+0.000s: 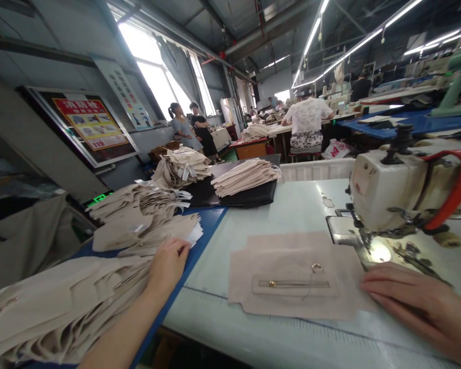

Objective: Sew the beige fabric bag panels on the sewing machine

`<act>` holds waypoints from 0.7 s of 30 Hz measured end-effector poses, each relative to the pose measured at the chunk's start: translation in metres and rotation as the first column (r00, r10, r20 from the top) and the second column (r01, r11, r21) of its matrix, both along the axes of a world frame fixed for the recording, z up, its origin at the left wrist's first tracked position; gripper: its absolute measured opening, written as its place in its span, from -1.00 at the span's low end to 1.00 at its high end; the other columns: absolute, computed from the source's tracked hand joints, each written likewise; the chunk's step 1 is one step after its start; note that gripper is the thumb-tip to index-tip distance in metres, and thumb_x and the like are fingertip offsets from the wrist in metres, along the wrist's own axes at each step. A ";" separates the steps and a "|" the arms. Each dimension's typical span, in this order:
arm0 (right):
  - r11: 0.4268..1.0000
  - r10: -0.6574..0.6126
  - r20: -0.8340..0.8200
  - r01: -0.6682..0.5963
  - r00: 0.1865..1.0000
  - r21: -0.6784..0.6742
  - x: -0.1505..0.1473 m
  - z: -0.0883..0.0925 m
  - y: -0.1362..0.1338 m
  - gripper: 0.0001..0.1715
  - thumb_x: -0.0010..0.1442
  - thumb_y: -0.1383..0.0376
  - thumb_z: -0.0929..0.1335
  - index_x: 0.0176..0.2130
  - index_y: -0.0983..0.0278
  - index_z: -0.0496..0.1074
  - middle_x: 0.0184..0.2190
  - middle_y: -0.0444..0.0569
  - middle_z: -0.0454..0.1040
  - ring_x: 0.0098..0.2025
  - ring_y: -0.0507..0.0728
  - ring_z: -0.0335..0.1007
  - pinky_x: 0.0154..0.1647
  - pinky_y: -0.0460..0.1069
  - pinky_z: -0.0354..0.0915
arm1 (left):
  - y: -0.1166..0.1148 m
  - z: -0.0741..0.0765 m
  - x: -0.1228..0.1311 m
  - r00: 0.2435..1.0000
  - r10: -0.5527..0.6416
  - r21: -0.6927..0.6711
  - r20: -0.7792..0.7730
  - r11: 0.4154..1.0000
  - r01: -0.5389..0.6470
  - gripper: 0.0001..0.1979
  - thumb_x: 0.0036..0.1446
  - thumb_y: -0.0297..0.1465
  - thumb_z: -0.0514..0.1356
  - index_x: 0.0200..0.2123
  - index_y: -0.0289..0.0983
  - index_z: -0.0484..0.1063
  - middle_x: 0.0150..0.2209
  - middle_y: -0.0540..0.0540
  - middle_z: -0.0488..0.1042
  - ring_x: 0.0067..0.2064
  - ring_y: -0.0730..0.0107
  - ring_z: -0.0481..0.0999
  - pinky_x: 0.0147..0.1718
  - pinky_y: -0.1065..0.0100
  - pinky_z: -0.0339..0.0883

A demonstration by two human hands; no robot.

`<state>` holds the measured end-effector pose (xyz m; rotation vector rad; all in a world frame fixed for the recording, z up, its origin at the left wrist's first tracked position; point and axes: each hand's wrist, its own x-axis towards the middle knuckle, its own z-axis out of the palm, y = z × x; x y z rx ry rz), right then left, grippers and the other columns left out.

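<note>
A beige fabric panel with a zipper opening and a small metal ring lies flat on the pale sewing table. My right hand rests flat on the panel's right edge, fingers stretched out, just in front of the sewing machine and its lit needle area. My left hand reaches left to a stack of beige cut pieces on the blue board, fingers curled on the top piece's edge.
More beige piles lie at the near left and farther back, one on a black folder. A white tray rim stands behind the table. Other people work and stand in the background.
</note>
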<state>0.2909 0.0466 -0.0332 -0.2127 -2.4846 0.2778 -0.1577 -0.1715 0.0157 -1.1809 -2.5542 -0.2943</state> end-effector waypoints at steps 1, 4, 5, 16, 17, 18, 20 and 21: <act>1.000 -0.004 -0.004 0.005 1.000 0.007 0.000 0.000 0.000 -0.73 0.26 0.27 0.33 -0.11 0.09 0.60 -0.18 -0.06 0.65 -0.19 0.20 0.62 -0.13 0.01 0.57 | 0.000 0.000 0.000 1.000 0.013 0.010 0.010 1.000 -0.013 -0.70 0.13 -0.31 0.02 -0.40 -0.19 0.56 -0.26 -0.16 0.61 -0.14 0.08 0.54 -0.06 0.20 0.39; 1.000 -0.003 0.002 0.003 1.000 0.022 0.001 -0.001 0.000 -0.73 0.27 0.26 0.32 -0.13 0.10 0.61 -0.19 -0.05 0.65 -0.20 0.19 0.62 -0.15 -0.01 0.57 | 0.000 0.001 -0.001 0.997 0.055 0.034 0.045 0.998 -0.057 -0.72 0.13 -0.30 0.05 -0.38 -0.20 0.57 -0.23 -0.13 0.63 -0.21 0.15 0.56 -0.15 0.28 0.41; 1.000 -0.001 0.007 0.001 1.000 0.025 0.001 -0.001 0.000 -0.73 0.27 0.27 0.32 -0.13 0.10 0.61 -0.19 -0.05 0.65 -0.20 0.19 0.62 -0.15 -0.02 0.57 | 0.000 0.002 -0.002 0.996 0.070 0.039 0.058 0.997 -0.073 -0.73 0.12 -0.29 0.06 -0.38 -0.21 0.57 -0.24 -0.12 0.63 -0.23 0.16 0.57 -0.18 0.30 0.41; 0.999 0.000 -0.008 0.000 1.000 0.054 -0.002 0.005 -0.002 -0.72 0.27 0.26 0.33 -0.11 0.09 0.61 -0.19 -0.04 0.65 -0.20 0.20 0.63 -0.14 0.01 0.58 | -0.001 0.003 -0.005 0.981 0.146 0.086 0.124 0.984 -0.157 -0.68 0.15 -0.23 0.05 -0.39 -0.21 0.58 -0.39 -0.10 0.65 -0.34 0.14 0.60 -0.35 0.33 0.40; 0.997 -0.001 -0.003 0.001 1.000 0.073 -0.003 0.006 -0.002 -0.71 0.27 0.27 0.32 -0.11 0.10 0.61 -0.19 -0.03 0.65 -0.19 0.20 0.62 -0.14 0.01 0.58 | -0.001 0.002 -0.005 0.981 0.148 0.093 0.122 0.983 -0.160 -0.68 0.14 -0.23 0.05 -0.38 -0.21 0.58 -0.38 -0.10 0.65 -0.34 0.14 0.60 -0.35 0.32 0.40; 0.995 0.002 0.009 -0.003 1.000 0.096 -0.003 0.007 -0.003 -0.70 0.28 0.27 0.30 -0.10 0.11 0.61 -0.18 -0.02 0.65 -0.18 0.21 0.62 -0.13 0.02 0.57 | -0.002 0.002 -0.005 0.982 0.148 0.102 0.117 0.982 -0.160 -0.68 0.14 -0.23 0.05 -0.37 -0.21 0.58 -0.36 -0.10 0.65 -0.32 0.13 0.61 -0.33 0.31 0.41; 0.989 0.019 0.042 -0.025 0.999 0.148 -0.002 0.007 -0.005 -0.68 0.30 0.28 0.29 -0.08 0.14 0.60 -0.15 0.00 0.64 -0.14 0.21 0.61 -0.10 0.04 0.57 | -0.002 0.002 -0.003 0.985 0.146 0.126 0.096 0.980 -0.157 -0.66 0.14 -0.22 0.04 -0.33 -0.22 0.58 -0.30 -0.14 0.65 -0.27 0.11 0.61 -0.28 0.29 0.44; 0.985 0.028 0.062 -0.038 0.998 0.169 -0.002 0.007 -0.006 -0.68 0.30 0.27 0.28 -0.06 0.15 0.59 -0.14 0.01 0.64 -0.11 0.22 0.61 -0.09 0.06 0.56 | -0.002 0.002 -0.002 0.986 0.143 0.140 0.080 0.978 -0.153 -0.65 0.14 -0.22 0.03 -0.32 -0.24 0.58 -0.26 -0.17 0.65 -0.23 0.09 0.61 -0.24 0.27 0.44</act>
